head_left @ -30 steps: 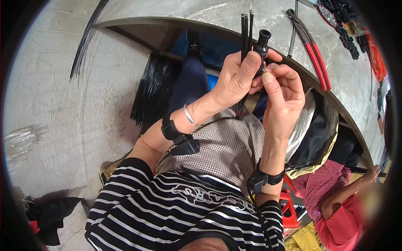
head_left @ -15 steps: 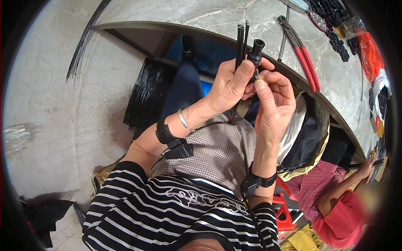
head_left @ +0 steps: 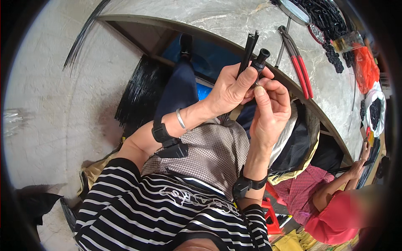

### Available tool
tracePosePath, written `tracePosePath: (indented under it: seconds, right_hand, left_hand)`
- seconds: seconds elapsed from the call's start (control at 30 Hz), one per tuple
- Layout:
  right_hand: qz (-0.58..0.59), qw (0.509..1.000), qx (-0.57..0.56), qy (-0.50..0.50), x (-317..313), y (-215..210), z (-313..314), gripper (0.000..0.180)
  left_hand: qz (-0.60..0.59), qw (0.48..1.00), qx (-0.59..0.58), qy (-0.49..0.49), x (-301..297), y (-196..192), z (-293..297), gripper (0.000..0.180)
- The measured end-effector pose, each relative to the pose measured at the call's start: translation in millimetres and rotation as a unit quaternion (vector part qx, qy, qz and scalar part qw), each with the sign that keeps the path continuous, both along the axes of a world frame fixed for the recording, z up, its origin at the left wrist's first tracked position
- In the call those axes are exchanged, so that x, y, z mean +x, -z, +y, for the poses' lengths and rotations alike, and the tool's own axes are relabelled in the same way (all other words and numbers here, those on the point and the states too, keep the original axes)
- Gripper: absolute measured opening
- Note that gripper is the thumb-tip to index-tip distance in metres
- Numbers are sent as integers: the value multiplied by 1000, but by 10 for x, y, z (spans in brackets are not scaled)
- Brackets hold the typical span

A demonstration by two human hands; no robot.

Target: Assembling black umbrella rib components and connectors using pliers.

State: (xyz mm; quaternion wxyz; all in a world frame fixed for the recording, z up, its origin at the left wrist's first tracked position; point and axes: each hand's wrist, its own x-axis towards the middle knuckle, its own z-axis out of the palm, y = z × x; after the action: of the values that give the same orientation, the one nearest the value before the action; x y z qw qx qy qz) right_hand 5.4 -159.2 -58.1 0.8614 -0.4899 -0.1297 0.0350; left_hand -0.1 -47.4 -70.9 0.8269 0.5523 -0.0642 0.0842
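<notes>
While the two forearms reach up from the lower edge, the left hand [head_left: 231, 90] has its grip clamped on a black fitting [head_left: 262, 56], tube-shaped and with a wider open end which points upward. In the same grip stands a bundle of thin black rods [head_left: 250, 48], just beside the fitting; the rods rise above the fingers and also come out below the hand. The right hand [head_left: 270, 115] is close at the lower end of the fitting, with its thumb and forefinger tips near together, but this place is partly hidden, and I cannot tell if its grip is clamped on the fitting or on some small piece. Both hands are above the person's lap, which is covered by a checked cloth [head_left: 201, 146], and near the edge of the grey worktop [head_left: 234, 21]. On this worktop, to the right of the hands, lie pliers [head_left: 302, 75] with red handles, and farther right a red plastic bag [head_left: 365, 69]. Below the worktop, at the left, many dark strips [head_left: 142, 92] are hanging in a thick bunch. At the lower right, well apart from the hands, sits another person in a red top [head_left: 333, 221].
</notes>
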Motion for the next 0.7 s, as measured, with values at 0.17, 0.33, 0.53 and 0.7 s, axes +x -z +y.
tracePosePath:
  seconds: [0.17,0.33,0.53,0.7]
  right_hand:
    - [9,1000,13,4,-26,4,-14,15]
    - [5,1000,8,5,-42,8,-28,15]
    - [4,1000,27,-3,-37,52,-36,16]
    - [9,1000,26,2,-42,42,-31,16]
  left_hand:
    - [-28,1000,-11,4,12,35,-39,67]
    - [-23,999,-44,13,-9,-11,-56,64]
    - [-31,998,-50,8,11,36,-74,61]
    - [-31,998,-49,13,3,46,-63,60]
